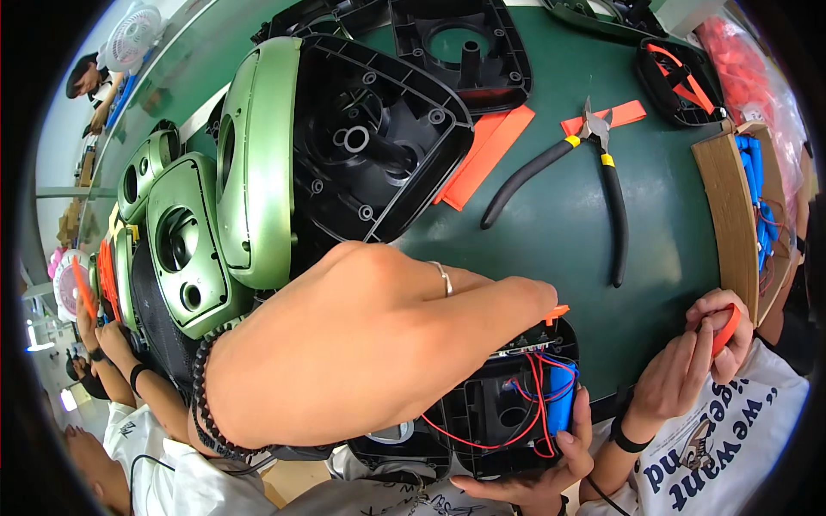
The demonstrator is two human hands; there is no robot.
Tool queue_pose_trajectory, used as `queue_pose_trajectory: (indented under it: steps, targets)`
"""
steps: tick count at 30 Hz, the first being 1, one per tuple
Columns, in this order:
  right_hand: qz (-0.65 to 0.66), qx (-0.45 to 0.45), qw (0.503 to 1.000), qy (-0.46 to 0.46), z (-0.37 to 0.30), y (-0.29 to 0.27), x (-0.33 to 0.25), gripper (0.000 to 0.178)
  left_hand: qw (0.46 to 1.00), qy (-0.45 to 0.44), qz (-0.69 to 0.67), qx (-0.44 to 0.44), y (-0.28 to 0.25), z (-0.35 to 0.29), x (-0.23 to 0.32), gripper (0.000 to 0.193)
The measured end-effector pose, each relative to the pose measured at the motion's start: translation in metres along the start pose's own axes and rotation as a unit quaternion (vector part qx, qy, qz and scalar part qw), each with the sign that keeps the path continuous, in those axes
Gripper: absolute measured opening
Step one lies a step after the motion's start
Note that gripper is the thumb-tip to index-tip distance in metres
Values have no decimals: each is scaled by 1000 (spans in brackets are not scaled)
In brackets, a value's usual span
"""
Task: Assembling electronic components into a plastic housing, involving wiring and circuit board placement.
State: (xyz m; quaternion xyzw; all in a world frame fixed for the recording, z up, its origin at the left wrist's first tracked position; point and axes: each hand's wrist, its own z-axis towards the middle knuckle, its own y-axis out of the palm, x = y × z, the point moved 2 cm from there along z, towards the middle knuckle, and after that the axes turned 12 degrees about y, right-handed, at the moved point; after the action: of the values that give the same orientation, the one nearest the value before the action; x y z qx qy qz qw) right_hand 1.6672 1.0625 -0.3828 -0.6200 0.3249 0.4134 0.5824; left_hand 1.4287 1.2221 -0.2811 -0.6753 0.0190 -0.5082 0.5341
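My left hand, with a ring and a dark bead bracelet, reaches in from the left over a black plastic shell. Its fingertips are pinched together at the shell's far right corner, where the end of a small orange strip pokes out. Most of that strip is hidden behind the hand. From below, my right hand grips the shell's near right edge, fingers and thumb around the rim. Inside the shell lie a blue cylindrical battery, red and blue wires and a partly covered circuit board.
Green speaker housings stack at the left, beside an open black shell. Diagonal cutters and orange strips lie on the green table. A cardboard box holds blue batteries. A co-worker's hands hold an orange strip.
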Motion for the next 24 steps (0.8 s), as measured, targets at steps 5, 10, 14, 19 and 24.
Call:
queue_pose_trajectory:
  steps: [5,10,14,19,24]
  targets:
    - [-10,8,1000,3,-10,-6,0,120,1000,5,7,14,6,-1,5,29]
    - [-22,14,1000,7,3,-4,0,118,999,25,0,43,12,1,-1,26]
    - [-30,16,999,9,8,-4,-1,116,999,19,6,42,13,0,-1,26]
    - [-38,16,999,8,12,-5,-1,114,999,22,19,35,13,2,2,26]
    - [-46,17,999,4,9,-6,-2,112,999,16,24,24,12,2,5,26]
